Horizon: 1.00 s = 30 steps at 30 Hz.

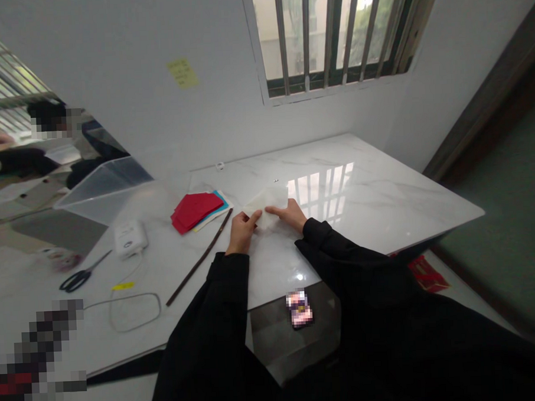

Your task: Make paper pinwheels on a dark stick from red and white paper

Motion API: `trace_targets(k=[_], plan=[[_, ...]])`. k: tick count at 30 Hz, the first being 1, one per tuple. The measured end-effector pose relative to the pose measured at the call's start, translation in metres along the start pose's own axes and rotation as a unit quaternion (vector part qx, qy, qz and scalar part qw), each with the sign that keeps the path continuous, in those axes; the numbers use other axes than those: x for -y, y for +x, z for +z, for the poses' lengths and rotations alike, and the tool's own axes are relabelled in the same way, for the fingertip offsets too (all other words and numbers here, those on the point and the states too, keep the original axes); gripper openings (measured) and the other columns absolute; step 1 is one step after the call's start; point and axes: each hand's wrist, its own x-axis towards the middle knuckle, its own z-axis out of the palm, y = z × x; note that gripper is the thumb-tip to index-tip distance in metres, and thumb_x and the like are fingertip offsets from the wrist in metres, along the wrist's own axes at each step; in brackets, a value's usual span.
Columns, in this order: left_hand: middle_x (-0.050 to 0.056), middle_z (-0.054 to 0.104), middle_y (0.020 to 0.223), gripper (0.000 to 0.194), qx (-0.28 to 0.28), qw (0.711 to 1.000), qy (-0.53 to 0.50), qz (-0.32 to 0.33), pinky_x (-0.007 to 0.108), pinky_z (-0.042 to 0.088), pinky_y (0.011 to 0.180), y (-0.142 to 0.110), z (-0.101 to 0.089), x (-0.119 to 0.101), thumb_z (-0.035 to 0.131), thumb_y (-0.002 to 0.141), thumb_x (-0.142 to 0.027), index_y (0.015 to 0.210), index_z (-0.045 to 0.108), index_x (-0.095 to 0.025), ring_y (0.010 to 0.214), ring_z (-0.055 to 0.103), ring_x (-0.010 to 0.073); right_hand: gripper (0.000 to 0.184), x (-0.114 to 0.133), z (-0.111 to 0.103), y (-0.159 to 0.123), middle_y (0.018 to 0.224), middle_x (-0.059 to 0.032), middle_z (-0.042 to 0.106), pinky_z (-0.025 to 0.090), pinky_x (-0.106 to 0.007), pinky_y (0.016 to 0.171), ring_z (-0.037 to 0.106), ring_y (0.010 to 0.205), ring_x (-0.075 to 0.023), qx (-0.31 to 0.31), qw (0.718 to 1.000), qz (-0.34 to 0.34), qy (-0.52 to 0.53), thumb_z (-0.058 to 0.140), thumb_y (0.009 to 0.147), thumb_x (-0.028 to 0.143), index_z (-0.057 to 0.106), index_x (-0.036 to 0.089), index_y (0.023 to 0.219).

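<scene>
A pale, off-white sheet of paper [271, 201] lies at the middle of the white marbled table [382, 189]. My left hand [242, 230] grips its left side, thumb on top and fingers curled. From the right, my right hand [290, 214] reaches onto the sheet, with the index finger stretched across it close to my left thumb and the thumb raised apart. Just left of my left hand lies a thin dark brown stick [199, 259]. Beyond that is a stack of red paper [196, 209] with blue and pale yellow sheets under it.
Black-handled scissors [78, 279], a white box-shaped device [130, 237] and a looped cable [159, 306] lie to the left. A clear plastic bin [105, 187] stands at the back left, with a person [48, 157] beyond. A phone [299, 309] is below the table's front edge.
</scene>
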Motion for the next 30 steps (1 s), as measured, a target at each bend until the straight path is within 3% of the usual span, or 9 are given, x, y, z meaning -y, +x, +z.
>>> trace_targets(k=[5,12,19,21,25,30], plan=[[0.013,0.079,0.090,0.067,0.000,1.000,0.018,0.005,0.033,0.054,0.072,0.002,-0.002,0.003,0.089,0.061,-0.063,0.101,0.078,-0.011,0.083,0.073,0.0268,0.036,0.006,0.003,-0.002,0.087,-0.0081,0.075,0.052,-0.030,0.068,0.066,0.075,-0.0179,0.002,1.000,0.023,0.020,0.086,0.069,0.043,0.075,0.014,0.087],[0.015,0.080,0.094,0.068,-0.015,1.000,0.004,0.015,0.038,0.057,0.082,0.004,-0.003,0.006,0.090,0.059,-0.062,0.101,0.078,-0.009,0.089,0.074,0.0297,0.038,0.013,-0.005,0.003,0.082,-0.0005,0.068,0.040,-0.024,0.057,0.057,0.071,-0.0143,-0.063,0.996,0.026,0.050,0.081,0.066,0.046,0.067,0.020,0.090],[0.014,0.079,0.091,0.067,-0.030,0.999,0.010,0.019,0.039,0.058,0.080,0.008,-0.006,0.012,0.088,0.060,-0.062,0.101,0.078,-0.009,0.090,0.074,0.0307,0.061,0.020,-0.013,0.004,0.099,-0.0066,0.071,0.050,-0.027,0.071,0.065,0.092,-0.0201,0.011,0.979,0.074,0.189,0.061,0.077,0.081,0.063,0.021,0.085],[0.014,0.079,0.090,0.068,-0.028,0.999,0.009,0.021,0.039,0.058,0.081,0.008,-0.006,0.012,0.089,0.060,-0.061,0.102,0.078,-0.009,0.091,0.074,0.0308,0.056,0.019,-0.012,0.003,0.098,-0.0056,0.071,0.050,-0.027,0.070,0.065,0.089,-0.0185,0.030,0.978,0.082,0.187,0.071,0.074,0.075,0.066,0.021,0.088],[0.014,0.079,0.092,0.068,-0.019,1.000,0.005,0.017,0.038,0.057,0.081,0.007,-0.005,0.010,0.089,0.061,-0.060,0.104,0.078,-0.009,0.090,0.074,0.0301,0.044,0.016,-0.009,0.001,0.094,-0.0018,0.071,0.051,-0.026,0.070,0.064,0.085,-0.0156,0.057,0.987,0.076,0.127,0.088,0.067,0.044,0.069,0.023,0.100],[0.015,0.080,0.095,0.065,-0.012,1.000,0.001,0.017,0.036,0.056,0.080,0.005,-0.005,0.008,0.089,0.062,-0.057,0.103,0.078,-0.008,0.086,0.073,0.0277,0.053,0.010,-0.010,0.001,0.084,-0.0008,0.071,0.051,-0.026,0.068,0.066,0.080,-0.0156,0.054,0.990,0.084,0.104,0.093,0.063,0.038,0.072,0.021,0.108]])
